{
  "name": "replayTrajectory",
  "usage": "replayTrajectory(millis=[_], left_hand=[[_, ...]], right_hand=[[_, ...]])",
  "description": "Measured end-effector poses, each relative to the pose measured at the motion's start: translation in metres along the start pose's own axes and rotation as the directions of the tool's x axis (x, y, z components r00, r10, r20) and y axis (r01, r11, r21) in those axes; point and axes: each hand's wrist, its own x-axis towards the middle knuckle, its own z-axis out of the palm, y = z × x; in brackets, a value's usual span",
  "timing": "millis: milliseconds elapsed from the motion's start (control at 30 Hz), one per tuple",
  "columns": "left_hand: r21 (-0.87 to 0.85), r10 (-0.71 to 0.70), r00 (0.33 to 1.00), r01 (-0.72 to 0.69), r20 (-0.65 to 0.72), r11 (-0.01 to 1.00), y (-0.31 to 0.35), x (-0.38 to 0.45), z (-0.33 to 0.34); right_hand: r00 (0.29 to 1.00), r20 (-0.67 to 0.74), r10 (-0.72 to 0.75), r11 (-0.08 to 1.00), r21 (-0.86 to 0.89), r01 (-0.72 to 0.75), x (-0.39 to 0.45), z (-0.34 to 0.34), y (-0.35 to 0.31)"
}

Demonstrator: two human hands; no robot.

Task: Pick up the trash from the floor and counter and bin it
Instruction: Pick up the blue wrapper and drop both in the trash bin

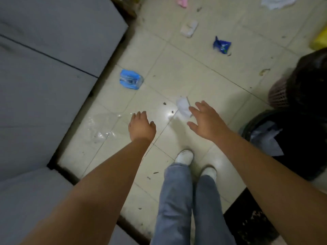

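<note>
floor (203, 71): pale tiles | on it: blue bottle (131, 81), white tissue (183, 106), blue wrapper (221, 45), clear plastic (100, 129)

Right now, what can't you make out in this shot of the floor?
- White crumpled paper: partly behind the right hand; contact unclear.
- Black bin: cut off by the right edge.
- Dark blue wrapper: print blurred.
- Pink item and white cloth: cut off by the top edge.

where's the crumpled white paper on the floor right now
In the head view, the crumpled white paper lies on the tiled floor at centre, just beyond the right hand's fingertips.
</note>
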Motion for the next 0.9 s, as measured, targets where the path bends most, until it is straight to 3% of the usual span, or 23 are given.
replayTrajectory(millis=[100, 300, 433, 600, 733, 900], left_hand=[[-0.043, -0.101, 0.995, 0.100, -0.020, 0.994, -0.072, -0.013, -0.021], [-0.034, -0.275, 0.961, 0.276, 0.033, 0.961, -0.209, -0.023, -0.031], [-0.066, -0.308, 0.948, 0.313, 0.076, 0.948, -0.284, 0.013, -0.036], [-0.074, -0.209, 0.967, 0.221, 0.145, 0.972, -0.341, 0.074, -0.041], [-0.099, -0.160, 0.969, 0.180, 0.186, 0.979, -0.364, 0.119, -0.035], [-0.098, -0.122, 0.972, 0.144, 0.200, 0.985, -0.372, 0.184, 0.007]], right_hand=[[0.992, 0.006, -0.126, 0.989, -0.080, 0.126, 0.022, 0.009, -0.063], [0.968, 0.072, -0.240, 0.944, -0.215, 0.250, 0.049, 0.060, -0.145], [0.978, 0.094, -0.188, 0.925, -0.317, 0.209, 0.087, 0.080, -0.197], [0.996, 0.092, 0.023, 0.956, -0.292, 0.005, 0.151, 0.097, -0.253], [0.987, 0.066, 0.144, 0.947, -0.298, -0.118, 0.194, 0.119, -0.279], [0.985, 0.073, 0.155, 0.913, -0.393, -0.114, 0.259, 0.151, -0.277]])
